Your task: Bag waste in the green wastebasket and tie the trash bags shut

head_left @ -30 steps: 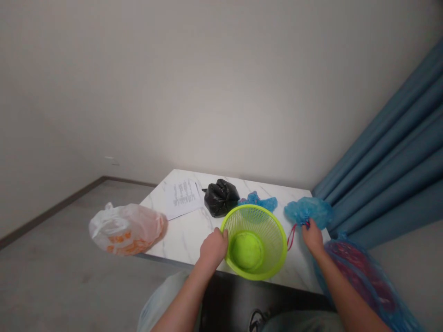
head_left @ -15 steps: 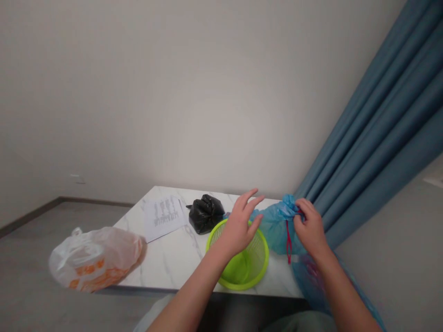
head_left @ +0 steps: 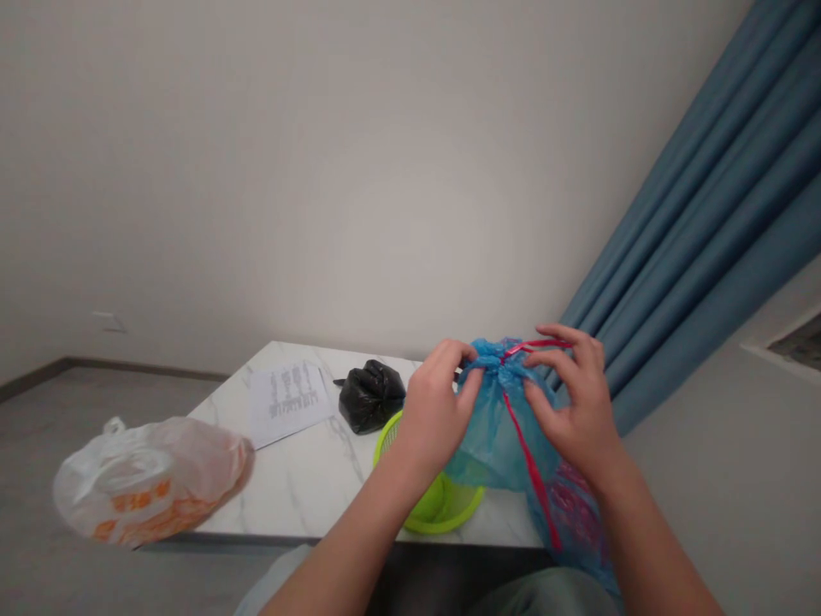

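Observation:
A translucent blue plastic bag (head_left: 497,428) with gathered top and red drawstring (head_left: 531,462) stands at the table's right, partly in front of the green basket (head_left: 449,520). My left hand (head_left: 442,393) pinches the left side of the bag's gathered top. My right hand (head_left: 577,398) is at the right side of the top, fingers spread and curved, touching the plastic beside the drawstring. One red loop passes near its upper fingers. Another blue bag with something pinkish-red inside (head_left: 577,513) lies below my right hand, partly hidden by the forearm.
A tied black bag (head_left: 370,396) sits left of the basket on the white marbled table (head_left: 288,492). Further left are a printed paper (head_left: 288,398) and a white bag with orange print (head_left: 150,479). A blue curtain (head_left: 693,239) hangs at right.
My left hand has moved from above the basket onto the bag's top. The bag's top has shifted left, toward the basket. My right hand's fingers have spread. The view has shifted slightly right.

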The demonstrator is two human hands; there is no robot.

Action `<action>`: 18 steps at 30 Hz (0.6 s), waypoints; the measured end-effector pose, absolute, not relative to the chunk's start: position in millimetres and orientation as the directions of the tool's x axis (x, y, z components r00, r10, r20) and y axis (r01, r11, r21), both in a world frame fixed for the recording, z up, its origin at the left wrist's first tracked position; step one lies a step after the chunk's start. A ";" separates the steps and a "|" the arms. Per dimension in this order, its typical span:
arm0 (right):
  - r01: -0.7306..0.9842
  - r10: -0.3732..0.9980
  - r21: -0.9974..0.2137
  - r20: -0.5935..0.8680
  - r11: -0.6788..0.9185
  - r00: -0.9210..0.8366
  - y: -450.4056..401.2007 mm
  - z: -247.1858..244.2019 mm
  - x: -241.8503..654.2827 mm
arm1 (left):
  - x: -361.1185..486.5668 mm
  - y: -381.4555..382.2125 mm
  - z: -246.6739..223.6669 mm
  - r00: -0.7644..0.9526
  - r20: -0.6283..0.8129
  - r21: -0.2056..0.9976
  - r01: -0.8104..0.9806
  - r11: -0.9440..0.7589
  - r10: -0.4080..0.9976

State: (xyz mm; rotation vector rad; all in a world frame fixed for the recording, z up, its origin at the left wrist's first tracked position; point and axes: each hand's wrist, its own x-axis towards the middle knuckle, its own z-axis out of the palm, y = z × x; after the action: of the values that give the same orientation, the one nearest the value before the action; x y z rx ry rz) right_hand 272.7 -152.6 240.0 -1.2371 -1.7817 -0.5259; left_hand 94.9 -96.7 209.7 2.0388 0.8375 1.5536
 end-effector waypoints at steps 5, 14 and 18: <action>0.900 0.573 -0.113 0.803 0.420 -0.167 -150.5 229.2 255.8 | 76.8 -108.5 208.2 0.197 0.633 0.711 0.237 -0.662 0.749; 0.833 0.581 -0.440 0.793 0.336 0.184 -126.2 197.3 264.1 | 58.2 -81.2 172.3 -0.073 0.472 0.856 0.278 -0.436 0.879; 0.378 0.799 -0.867 0.466 0.326 0.380 -120.3 185.5 261.0 | 59.1 -71.7 163.7 -0.111 0.416 0.909 0.080 -0.409 0.903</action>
State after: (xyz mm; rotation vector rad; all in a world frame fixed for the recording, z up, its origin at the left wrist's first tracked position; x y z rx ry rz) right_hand 261.0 -120.3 185.5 -1.2773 -1.2196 0.3922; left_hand 59.1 -71.7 163.7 1.5002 1.1131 1.5934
